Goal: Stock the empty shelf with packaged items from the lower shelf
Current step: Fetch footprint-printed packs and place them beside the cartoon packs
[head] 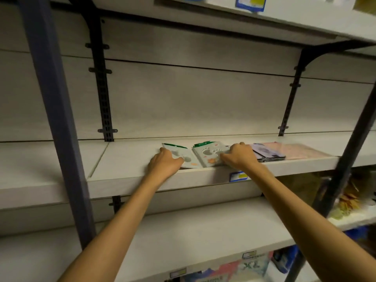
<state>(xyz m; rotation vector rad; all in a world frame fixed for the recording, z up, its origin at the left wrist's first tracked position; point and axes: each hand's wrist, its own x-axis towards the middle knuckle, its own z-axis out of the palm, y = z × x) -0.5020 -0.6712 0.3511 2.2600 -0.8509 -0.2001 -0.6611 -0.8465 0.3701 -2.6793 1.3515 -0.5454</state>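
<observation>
A pale wood-grain shelf [130, 159] is spanning the view at chest height, carried on black slotted uprights [102, 86] against a matching back panel. Below it a second, lower shelf [203, 226] is running across, with colourful packages [240, 267] showing under its front edge.

Both bare forearms are reaching up from the bottom of the view to the front edge of the upper shelf. The left hand [162, 161] is lying on a pale green packet [183, 157] with paw-print windows, fingers curled over its near-left part, the packet flat on the shelf right at the front edge. The right hand [238, 154] is pressing on a second green packet [209, 155] just beside the first, fingers bent onto its right side; whether it is truly gripping it is unclear.

Toward the right end of the shelf a dark purple packet stack [268, 154] is lying flat, touching a pink sheet-like package [301, 151] beyond it.

A small blue-and-yellow price tag [238, 176] is sitting on the shelf's front lip under the right wrist.
</observation>
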